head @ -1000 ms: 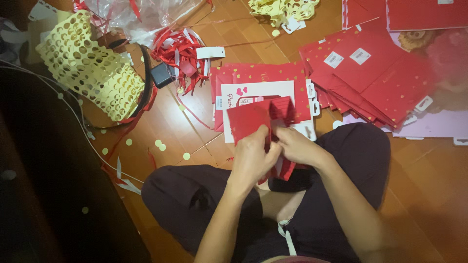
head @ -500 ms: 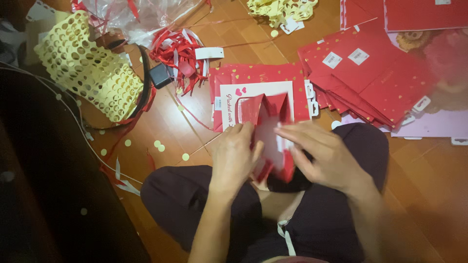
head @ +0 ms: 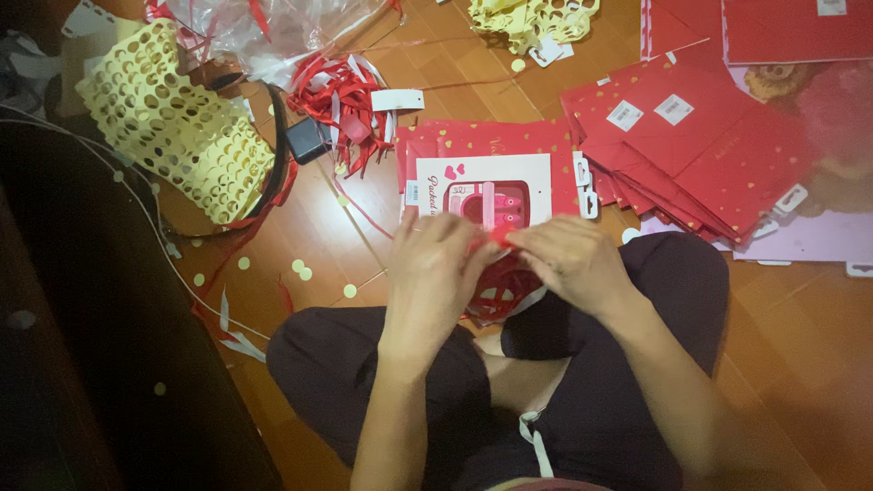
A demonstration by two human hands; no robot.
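Observation:
My left hand point(head: 435, 264) and my right hand point(head: 573, 259) meet over my lap, both pinching a small red ribbon piece point(head: 502, 236) between the fingertips. More red ribbon loops point(head: 500, 293) hang below the hands. Just beyond the hands lies a white card with a red picture point(head: 482, 186), resting on a stack of red dotted paper bags point(head: 491, 141) on the wooden floor. I sit cross-legged in dark trousers point(head: 364, 364).
A fan of flat red bags point(head: 700, 145) lies at the right over pink sheets point(head: 800, 241). A yellow punched paper sheet point(head: 173, 127), a tangle of red ribbons point(head: 341, 100), clear plastic point(head: 273, 27) and yellow paper dots point(head: 300, 268) lie at the left. Dark furniture point(head: 91, 364) borders the left.
The red bag I held open in front of me is no longer in my hands; the white card now shows on the stack, and both hands have closed on a small red ribbon piece.

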